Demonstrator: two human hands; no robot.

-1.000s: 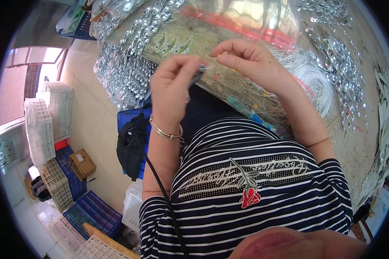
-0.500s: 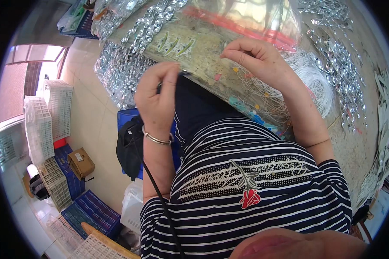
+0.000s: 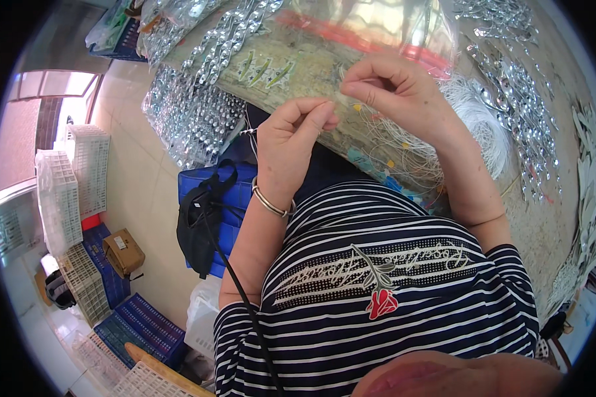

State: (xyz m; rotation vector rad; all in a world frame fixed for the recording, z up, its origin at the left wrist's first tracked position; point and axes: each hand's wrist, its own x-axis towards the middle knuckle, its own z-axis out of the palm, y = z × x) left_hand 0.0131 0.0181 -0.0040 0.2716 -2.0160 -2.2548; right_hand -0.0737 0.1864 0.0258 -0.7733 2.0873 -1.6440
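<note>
My left hand (image 3: 290,142), with a bangle at its wrist, hovers over the near edge of the worktable (image 3: 311,92). Its thumb and fingertips are pressed together; what they pinch is too fine to make out. To its right, my right hand (image 3: 400,92) hangs above the table in a similar pinch, its fingertips close to the left hand's but apart. Anything between them is hidden. Under my right wrist spreads a bundle of white string (image 3: 483,126). Beyond the left hand lie green leaf-like pieces (image 3: 263,71) in a row.
Strands of shiny silver twisted pieces (image 3: 228,40) cover the table's left end, and more silver strands (image 3: 520,99) lie at the right. A clear bag with a red strip (image 3: 377,43) sits at the back. Crates (image 3: 142,324) and a cardboard box (image 3: 124,251) stand on the floor.
My left hand has moved right and closer to my right hand, still pinched. My right hand has barely shifted.
</note>
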